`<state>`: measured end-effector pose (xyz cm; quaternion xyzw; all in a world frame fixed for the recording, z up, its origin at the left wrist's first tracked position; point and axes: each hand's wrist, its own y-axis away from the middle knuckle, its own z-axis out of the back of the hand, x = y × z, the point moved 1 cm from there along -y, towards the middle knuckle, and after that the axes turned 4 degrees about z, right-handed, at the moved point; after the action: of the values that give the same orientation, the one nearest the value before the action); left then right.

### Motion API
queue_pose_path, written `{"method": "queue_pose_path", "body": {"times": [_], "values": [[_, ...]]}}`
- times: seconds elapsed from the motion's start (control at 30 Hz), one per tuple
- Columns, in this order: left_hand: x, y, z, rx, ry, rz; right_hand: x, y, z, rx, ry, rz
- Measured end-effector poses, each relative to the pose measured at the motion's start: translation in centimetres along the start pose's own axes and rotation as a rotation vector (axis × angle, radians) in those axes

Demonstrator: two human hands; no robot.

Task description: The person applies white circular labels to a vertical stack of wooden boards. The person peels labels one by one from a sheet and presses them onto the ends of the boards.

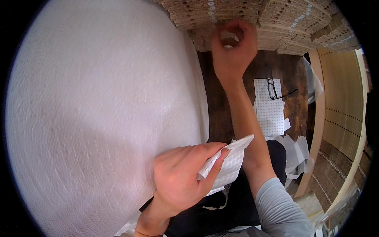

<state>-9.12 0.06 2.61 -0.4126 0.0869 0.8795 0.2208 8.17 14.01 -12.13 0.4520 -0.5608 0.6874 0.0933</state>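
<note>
At the near edge, dark trousers (pixel 242 209) show below the arms, and a grey sleeve (pixel 280 207) covers the right upper arm. Just left of the middle, the left hand (pixel 181 173) has its fingers clamped on a curled white sticker sheet (pixel 231 164) — the thumb pressing across it, the free end pointing far and right. To the left, a broad white textured covering (pixel 98 98) runs from near to far. On the near right, crumpled translucent plastic (pixel 296 154) lies beside the knee. Farther off, a printed white sheet (pixel 268 114) rests on a dark brown wooden surface (pixel 219 102), with black-framed glasses (pixel 271 90) partly over it. Along the right side stands a pale panel (pixel 341 87) with rows of small holes. At the far side, the right hand (pixel 237 51) is at the stacked brown boards (pixel 233 10), its fingers curved round with a gap inside — blurred, so I cannot tell whether the tips meet or pinch anything. Lines of pale round dots (pixel 300 19) mark the boards' edges.
</note>
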Motion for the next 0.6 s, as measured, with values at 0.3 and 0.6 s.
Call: {"method": "queue_pose_path", "body": {"times": [0.3, 0.6], "values": [[0.0, 0.0, -0.1, -0.012, -0.007, -0.005, -0.2, 0.1, -0.4, 0.021, 0.195, 0.124], [-0.2, 0.2, -0.1, 0.020, -0.039, 0.019, -0.1, -0.5, 7.2, 0.225, 0.058, -0.222]]}}
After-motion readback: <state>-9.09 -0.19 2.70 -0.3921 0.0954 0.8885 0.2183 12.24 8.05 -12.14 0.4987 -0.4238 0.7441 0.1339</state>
